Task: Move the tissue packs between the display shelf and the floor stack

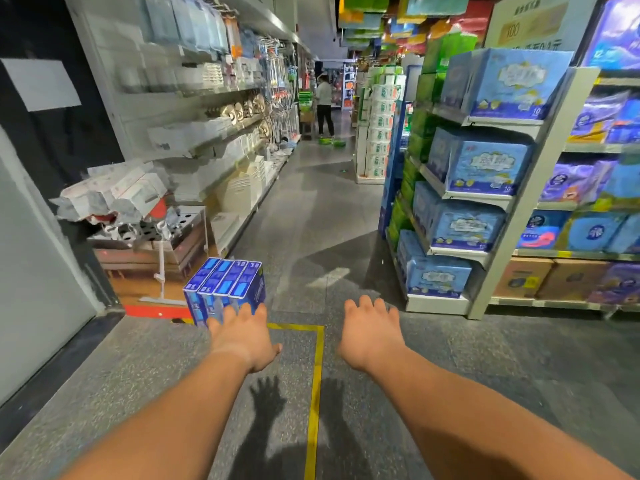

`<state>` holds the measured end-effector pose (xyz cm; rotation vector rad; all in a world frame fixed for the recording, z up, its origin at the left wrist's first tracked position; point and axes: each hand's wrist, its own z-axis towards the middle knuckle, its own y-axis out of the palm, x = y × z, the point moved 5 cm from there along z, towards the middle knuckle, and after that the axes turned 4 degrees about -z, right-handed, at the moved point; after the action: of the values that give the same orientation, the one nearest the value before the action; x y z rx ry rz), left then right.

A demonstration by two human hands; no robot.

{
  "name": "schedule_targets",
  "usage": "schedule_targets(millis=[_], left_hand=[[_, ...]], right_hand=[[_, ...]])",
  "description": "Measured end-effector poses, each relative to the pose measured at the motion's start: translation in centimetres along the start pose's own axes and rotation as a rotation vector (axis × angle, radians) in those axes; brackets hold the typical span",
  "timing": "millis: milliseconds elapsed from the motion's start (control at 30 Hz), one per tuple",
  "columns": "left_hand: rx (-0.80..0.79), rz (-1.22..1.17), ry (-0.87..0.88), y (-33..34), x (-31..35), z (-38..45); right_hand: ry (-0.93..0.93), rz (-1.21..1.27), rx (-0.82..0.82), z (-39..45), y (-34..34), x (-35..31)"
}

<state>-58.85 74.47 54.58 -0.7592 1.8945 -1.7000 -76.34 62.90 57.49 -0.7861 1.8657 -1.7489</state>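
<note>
A blue multi-box tissue pack (225, 289) stands on the grey floor at the left of the aisle. My left hand (244, 336) is stretched out over its near side, fingers spread and overlapping its lower edge, with no grip that I can see. My right hand (369, 329) hovers open over the floor to the right, holding nothing. The white display shelf (519, 188) at right carries light blue tissue packs (488, 168) on each of its several levels.
Yellow floor tape (317, 368) runs between my hands. A cart of white and grey packages (138, 216) stands behind the pack at left. White shelving lines the left wall. Cardboard boxes (554, 278) sit low at right. A person (325, 105) stands far down the aisle.
</note>
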Motion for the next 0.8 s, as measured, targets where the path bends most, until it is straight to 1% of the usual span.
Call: schedule_targets(millis=[133,233,300,400,467,567,667,800], left_hand=[[-0.021,-0.013,-0.017,-0.6,2.1,9.5],[-0.051,0.019,-0.013,-0.3,4.7,16.1],[-0.044,0.034,-0.013,0.1,6.7,20.6],[-0.055,0.04,-0.04,0.4,10.0,27.7],[-0.057,0.007,-0.083,1.1,12.2,32.5],[-0.059,-0.033,-0.188,1.2,14.9,38.5],[-0.059,-0.105,-0.277,1.0,17.1,43.5],[-0.068,-0.118,-0.4,0.8,16.9,49.0]], right_hand=[[0.007,0.022,-0.007,9.5,-0.6,3.0],[0.002,0.023,-0.031,16.1,-0.3,5.8],[-0.009,0.036,-0.035,21.0,0.4,7.9],[-0.056,0.042,0.027,29.1,1.7,11.5],[-0.119,0.013,0.062,34.6,2.1,13.9],[-0.192,0.024,-0.021,42.4,2.0,17.0],[-0.279,0.001,-0.065,49.8,0.7,19.1],[-0.416,-0.046,-0.087,58.3,-0.6,18.3]])
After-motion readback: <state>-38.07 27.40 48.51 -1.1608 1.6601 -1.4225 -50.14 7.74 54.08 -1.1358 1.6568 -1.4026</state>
